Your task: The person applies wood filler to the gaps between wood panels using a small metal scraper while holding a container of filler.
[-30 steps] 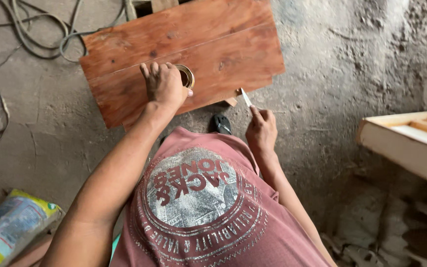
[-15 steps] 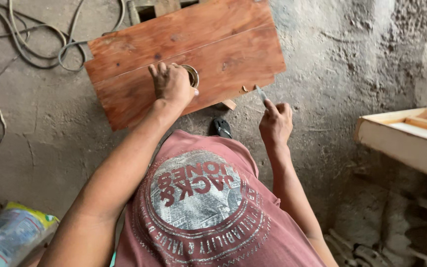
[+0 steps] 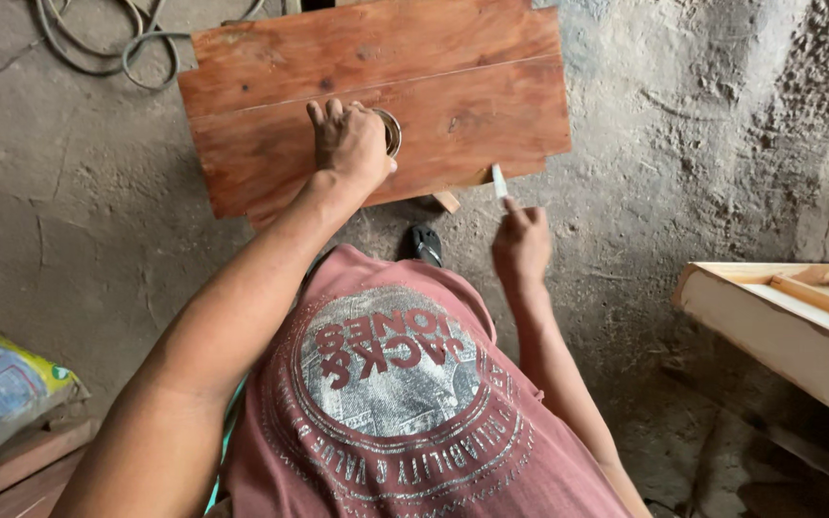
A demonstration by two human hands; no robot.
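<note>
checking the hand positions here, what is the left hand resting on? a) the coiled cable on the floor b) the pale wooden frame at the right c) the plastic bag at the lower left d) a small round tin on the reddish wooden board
d: the left hand lies on the reddish wooden board with a small round tin showing at its edge, while the right hand holds a thin pale stick by the board's near edge.

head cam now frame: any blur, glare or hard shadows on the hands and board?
Head view: light is soft and even, no glare. The left hand on the round tin and the reddish wooden board are sharp; the right hand with its thin white stick is slightly soft. Only faint shadows under the board's near edge.
</note>
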